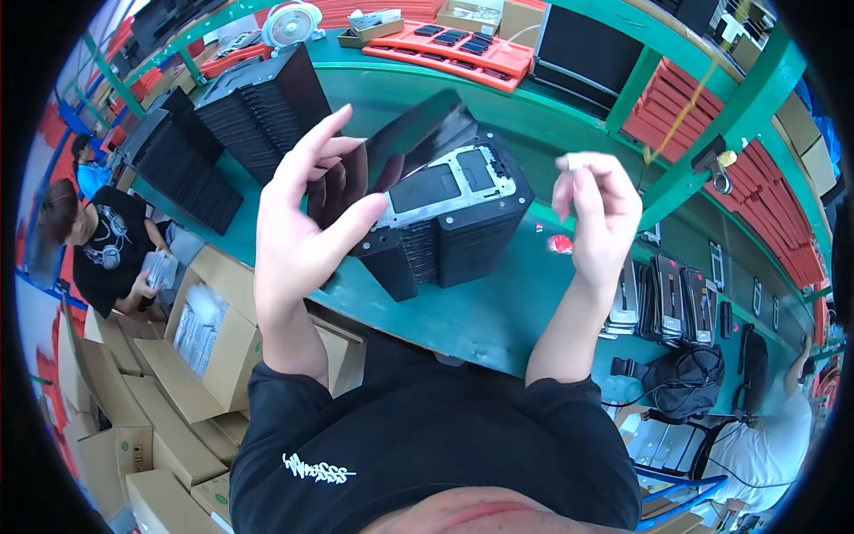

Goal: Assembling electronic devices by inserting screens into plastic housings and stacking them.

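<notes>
My left hand (307,218) grips a thin, glossy black panel (409,133) by its edge, thumb on the near side. The panel is tilted up and mirrors my fingers. Beneath it, on the bench, stands a stack of black trays (485,236). A silvery metal frame (449,191) with dark rectangular openings lies on top of the stack, partly covered by the panel. To the right of the stack, my right hand (600,209) is raised above the bench with its fingers curled into a pinch. A small pale bit shows at the fingertips, too small to name.
Tall stacks of black trays (262,111) stand at the left. Orange trays with dark parts (454,49) and a fan (292,24) are at the back. Flat devices (672,298) and a black bag (680,378) lie right. Cardboard boxes (213,329) and a person (116,240) are left; another person sits right.
</notes>
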### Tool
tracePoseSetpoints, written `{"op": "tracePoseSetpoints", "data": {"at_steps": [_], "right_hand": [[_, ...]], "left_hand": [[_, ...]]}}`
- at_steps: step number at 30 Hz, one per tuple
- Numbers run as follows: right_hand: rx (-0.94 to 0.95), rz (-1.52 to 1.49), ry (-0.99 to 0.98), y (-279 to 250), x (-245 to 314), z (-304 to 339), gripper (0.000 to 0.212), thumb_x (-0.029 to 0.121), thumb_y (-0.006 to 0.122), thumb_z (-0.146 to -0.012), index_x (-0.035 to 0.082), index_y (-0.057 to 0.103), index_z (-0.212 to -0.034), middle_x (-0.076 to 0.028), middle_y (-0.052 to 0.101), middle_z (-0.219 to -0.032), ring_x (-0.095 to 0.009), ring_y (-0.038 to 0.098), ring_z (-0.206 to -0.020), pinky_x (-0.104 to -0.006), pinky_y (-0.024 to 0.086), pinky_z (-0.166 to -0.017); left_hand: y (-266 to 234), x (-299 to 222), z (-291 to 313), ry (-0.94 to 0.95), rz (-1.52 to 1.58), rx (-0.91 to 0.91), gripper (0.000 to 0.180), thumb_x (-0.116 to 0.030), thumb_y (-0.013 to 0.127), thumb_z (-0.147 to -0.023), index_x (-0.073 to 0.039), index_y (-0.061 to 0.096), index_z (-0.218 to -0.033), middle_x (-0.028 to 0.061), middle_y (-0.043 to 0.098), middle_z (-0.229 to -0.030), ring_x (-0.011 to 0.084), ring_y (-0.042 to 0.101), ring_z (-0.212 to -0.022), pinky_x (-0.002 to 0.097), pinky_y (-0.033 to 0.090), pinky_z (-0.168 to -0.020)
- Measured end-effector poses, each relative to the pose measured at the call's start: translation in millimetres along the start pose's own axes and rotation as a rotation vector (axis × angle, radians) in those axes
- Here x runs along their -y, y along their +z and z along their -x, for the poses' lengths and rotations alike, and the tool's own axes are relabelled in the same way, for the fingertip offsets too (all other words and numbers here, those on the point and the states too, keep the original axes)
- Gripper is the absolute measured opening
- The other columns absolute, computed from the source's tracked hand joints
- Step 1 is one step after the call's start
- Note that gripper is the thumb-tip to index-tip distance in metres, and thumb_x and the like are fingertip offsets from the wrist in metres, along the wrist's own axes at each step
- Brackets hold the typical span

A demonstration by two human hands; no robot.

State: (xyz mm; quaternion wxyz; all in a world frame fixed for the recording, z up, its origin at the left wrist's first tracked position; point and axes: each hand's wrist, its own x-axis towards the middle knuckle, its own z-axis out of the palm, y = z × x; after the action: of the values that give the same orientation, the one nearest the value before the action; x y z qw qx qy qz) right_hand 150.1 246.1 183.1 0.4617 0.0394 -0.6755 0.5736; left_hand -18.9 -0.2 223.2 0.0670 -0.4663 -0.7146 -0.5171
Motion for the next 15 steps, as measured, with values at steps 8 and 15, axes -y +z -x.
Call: {"op": "tracePoseSetpoints", "data": {"at_steps": [8,15], "right_hand": [[-0.057,0.081,0.192,-5.6,-31.9,-17.2,0.022,0.013,0.058,-0.105,0.002,0.068,-0.121,-0.010,0.074,-0.108,-0.014,0.067,-0.090,-0.0260,0.050,-0.075],[0.037,-0.042,0.422,4.9,-40.0,-17.0,0.038,0.019,0.056,-0.106,0.004,0.060,-0.141,-0.011,0.065,-0.139,-0.020,0.058,-0.132,-0.0335,0.046,-0.104]], "left_hand": [[33.4,-2.3,-23.4,0.078,-0.405,0.195,0.078,-0.032,0.086,-0.078,-0.009,0.054,-0.146,0.0097,0.070,-0.115,0.0229,0.062,-0.099,0.0356,0.052,-0.087],[49.7,-0.2,-35.5,0.040,-0.340,0.213,0.086,-0.040,0.089,-0.075,-0.004,0.053,-0.145,0.0141,0.071,-0.116,0.0275,0.059,-0.103,0.0380,0.053,-0.090]]}}
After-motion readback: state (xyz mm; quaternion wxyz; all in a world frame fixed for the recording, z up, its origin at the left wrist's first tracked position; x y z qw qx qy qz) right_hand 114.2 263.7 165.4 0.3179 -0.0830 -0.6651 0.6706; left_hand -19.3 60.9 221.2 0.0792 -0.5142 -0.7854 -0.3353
